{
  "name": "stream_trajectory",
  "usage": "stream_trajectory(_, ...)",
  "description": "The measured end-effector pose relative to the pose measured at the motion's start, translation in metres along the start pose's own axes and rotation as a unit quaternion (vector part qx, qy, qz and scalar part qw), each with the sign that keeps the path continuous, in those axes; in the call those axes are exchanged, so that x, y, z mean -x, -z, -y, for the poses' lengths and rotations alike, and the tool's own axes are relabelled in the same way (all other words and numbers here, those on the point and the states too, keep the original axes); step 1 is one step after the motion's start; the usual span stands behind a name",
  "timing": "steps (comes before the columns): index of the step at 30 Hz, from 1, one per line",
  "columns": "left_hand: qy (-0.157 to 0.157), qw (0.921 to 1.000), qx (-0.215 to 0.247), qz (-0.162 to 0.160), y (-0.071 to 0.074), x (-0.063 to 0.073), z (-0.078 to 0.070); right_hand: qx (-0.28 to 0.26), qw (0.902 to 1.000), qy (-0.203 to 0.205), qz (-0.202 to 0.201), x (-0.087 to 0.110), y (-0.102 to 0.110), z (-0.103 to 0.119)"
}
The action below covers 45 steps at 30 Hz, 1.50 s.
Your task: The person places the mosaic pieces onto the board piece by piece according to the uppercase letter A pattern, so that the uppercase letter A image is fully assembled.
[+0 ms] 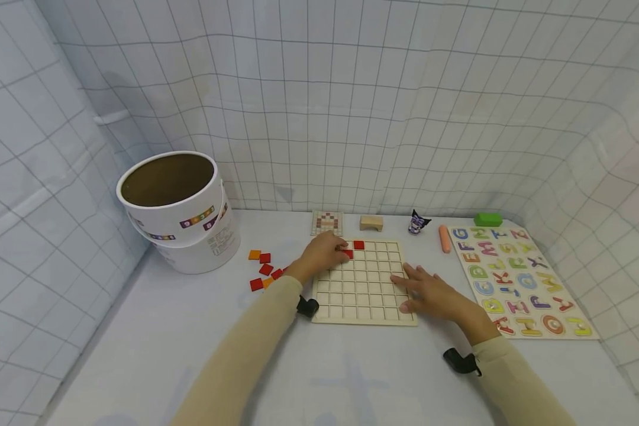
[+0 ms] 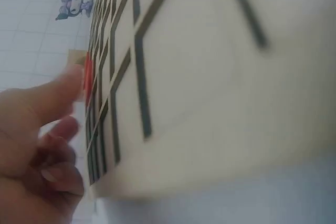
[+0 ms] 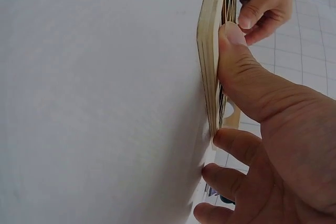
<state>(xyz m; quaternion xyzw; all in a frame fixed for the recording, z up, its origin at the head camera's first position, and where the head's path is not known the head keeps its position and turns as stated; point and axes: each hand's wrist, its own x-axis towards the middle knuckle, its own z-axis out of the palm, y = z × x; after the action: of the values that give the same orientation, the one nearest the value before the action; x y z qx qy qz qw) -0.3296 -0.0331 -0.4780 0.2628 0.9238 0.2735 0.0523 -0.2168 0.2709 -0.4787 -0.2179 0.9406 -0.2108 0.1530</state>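
A pale wooden grid board [image 1: 360, 290] lies flat on the table. My left hand [image 1: 321, 255] is over its far left part. The thumb touches a red square tile [image 1: 348, 254] at the grid, with the index finger close by; the thumb hides part of the grip. In the left wrist view the red tile [image 2: 88, 80] shows beside the thumb, and the other fingers are curled. A second red tile [image 1: 359, 245] sits in a far-row cell. My right hand [image 1: 431, 294] has its fingers spread along the board's right side, thumb and fingertips touching its edge [image 3: 209, 66].
Loose red and orange tiles [image 1: 257, 284] lie left of the board. A white bucket [image 1: 191, 248] stands farther left. Behind the board are a pattern card [image 1: 327, 223], a wooden bridge block [image 1: 371, 222] and a small figure [image 1: 418, 223]. An alphabet board [image 1: 503, 266] lies right.
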Motion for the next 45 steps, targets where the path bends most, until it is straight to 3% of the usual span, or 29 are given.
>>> stream_trajectory(3,0.047,0.9948,0.079,-0.045,0.019,0.016,0.008,0.01,0.9999,0.003,-0.002,-0.001,0.003,0.003)
stream_trajectory(5,0.082,0.9837,0.135,-0.086,0.038,0.033,0.018,0.012,0.9999,-0.002,-0.006,0.0,0.005,0.004)
stream_trajectory(8,0.14,0.9643,0.182,-0.132,0.066,0.062,0.043,0.014,0.9999,-0.003,-0.01,0.001,0.008,0.007)
stream_trajectory(10,0.183,0.9527,0.198,-0.14,0.079,0.083,0.06,0.009,0.9999,-0.007,-0.006,0.001,0.007,0.007)
stream_trajectory(13,0.22,0.9466,0.202,-0.122,0.086,0.109,0.08,0.006,1.0,-0.005,-0.003,0.0,0.005,0.008)
stream_trajectory(16,0.229,0.9523,0.183,-0.087,0.081,0.128,0.087,-0.001,1.0,-0.007,-0.002,-0.001,0.002,0.007)
stream_trajectory(19,0.221,0.9607,0.157,-0.06,0.073,0.141,0.086,-0.004,0.9999,-0.016,-0.002,0.0,0.0,0.005)
stream_trajectory(27,0.213,0.9713,0.099,-0.04,0.068,0.174,0.086,-0.002,1.0,-0.004,-0.004,0.0,-0.003,0.004)
stream_trajectory(31,0.196,0.9762,0.088,-0.031,0.064,0.173,0.09,0.006,1.0,-0.001,-0.005,0.0,-0.001,0.003)
stream_trajectory(36,0.217,0.9713,0.093,-0.03,0.062,0.171,0.087,-0.005,1.0,0.001,-0.004,0.0,-0.002,0.002)
stream_trajectory(42,0.184,0.9794,0.074,-0.039,0.063,0.172,0.085,0.0,1.0,-0.003,-0.006,0.0,0.0,0.003)
stream_trajectory(45,0.174,0.9802,0.088,-0.036,0.064,0.173,0.085,-0.005,1.0,-0.005,-0.004,0.0,0.0,0.004)
